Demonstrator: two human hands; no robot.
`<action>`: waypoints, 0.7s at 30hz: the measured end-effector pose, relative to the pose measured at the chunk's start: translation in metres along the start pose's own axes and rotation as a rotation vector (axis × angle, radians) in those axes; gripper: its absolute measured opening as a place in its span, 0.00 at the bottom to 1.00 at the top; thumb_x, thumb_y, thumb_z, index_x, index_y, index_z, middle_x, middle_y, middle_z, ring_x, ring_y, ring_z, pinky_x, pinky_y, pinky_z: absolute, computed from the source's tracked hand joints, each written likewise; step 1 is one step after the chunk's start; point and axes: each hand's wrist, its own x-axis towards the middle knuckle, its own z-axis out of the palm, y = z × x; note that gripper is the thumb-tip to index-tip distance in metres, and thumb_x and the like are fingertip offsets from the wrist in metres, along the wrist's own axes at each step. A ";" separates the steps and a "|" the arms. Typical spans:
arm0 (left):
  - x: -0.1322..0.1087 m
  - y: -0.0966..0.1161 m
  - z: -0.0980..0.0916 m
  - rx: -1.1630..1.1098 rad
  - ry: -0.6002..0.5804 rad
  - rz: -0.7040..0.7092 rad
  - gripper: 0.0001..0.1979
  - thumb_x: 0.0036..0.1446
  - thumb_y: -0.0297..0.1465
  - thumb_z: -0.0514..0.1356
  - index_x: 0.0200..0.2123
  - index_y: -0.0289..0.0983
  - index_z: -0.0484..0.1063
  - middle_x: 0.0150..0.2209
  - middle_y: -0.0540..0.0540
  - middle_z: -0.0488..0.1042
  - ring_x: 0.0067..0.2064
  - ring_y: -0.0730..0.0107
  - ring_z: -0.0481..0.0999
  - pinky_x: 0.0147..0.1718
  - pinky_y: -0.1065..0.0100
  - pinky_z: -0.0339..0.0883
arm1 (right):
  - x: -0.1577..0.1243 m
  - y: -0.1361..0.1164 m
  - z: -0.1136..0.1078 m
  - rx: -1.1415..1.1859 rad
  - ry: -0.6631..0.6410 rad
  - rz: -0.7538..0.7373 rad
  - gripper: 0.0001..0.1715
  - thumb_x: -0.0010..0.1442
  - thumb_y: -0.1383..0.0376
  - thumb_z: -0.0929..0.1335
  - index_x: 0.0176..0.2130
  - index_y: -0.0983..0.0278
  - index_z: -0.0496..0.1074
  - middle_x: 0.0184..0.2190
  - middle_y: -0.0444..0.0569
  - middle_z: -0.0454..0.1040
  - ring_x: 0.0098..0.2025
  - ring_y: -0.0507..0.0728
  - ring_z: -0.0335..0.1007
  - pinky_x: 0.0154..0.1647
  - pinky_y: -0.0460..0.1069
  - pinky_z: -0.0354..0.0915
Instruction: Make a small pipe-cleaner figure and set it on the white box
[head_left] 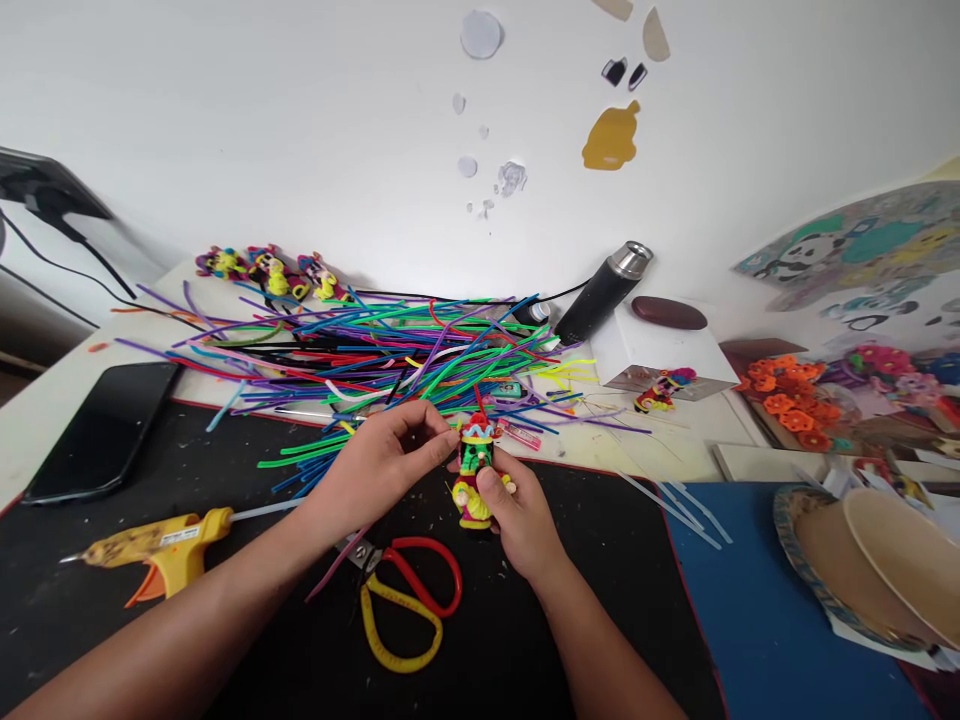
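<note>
A small pipe-cleaner figure (475,485) with a green face, a red and light-blue hat and a yellow and magenta body stands upright in my right hand (521,515), thumb across its front. My left hand (386,465) is closed in a pinch at the left edge of the figure's head; what lies between its fingertips is too small to make out. Below the hands, scissors (405,600) with one red and one yellow handle lie on the black mat (300,650), their blades partly hidden by my left forearm. A purple pipe cleaner (335,568) lies beside them.
A yellow glue gun (161,550) and a black phone (103,430) lie at the left. Loose pipe cleaners (360,350) spread behind my hands. Similar figures (274,273) stand at the back left. A black thermos (604,295), a white box (667,350) and a round basket (817,570) are at the right.
</note>
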 end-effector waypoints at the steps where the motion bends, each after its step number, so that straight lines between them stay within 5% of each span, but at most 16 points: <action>1: 0.000 -0.001 0.000 -0.001 -0.005 0.000 0.16 0.63 0.45 0.64 0.33 0.39 0.75 0.31 0.49 0.79 0.34 0.66 0.76 0.35 0.68 0.67 | 0.000 0.000 0.000 0.007 -0.001 -0.001 0.38 0.59 0.37 0.72 0.52 0.64 0.79 0.38 0.53 0.80 0.30 0.57 0.74 0.23 0.46 0.70; 21: 0.003 0.004 -0.006 0.092 0.034 -0.016 0.26 0.64 0.55 0.58 0.26 0.39 0.71 0.26 0.50 0.71 0.30 0.66 0.69 0.32 0.67 0.62 | 0.001 -0.001 0.000 0.018 -0.005 -0.024 0.35 0.60 0.38 0.72 0.45 0.65 0.80 0.38 0.52 0.80 0.32 0.55 0.74 0.25 0.45 0.70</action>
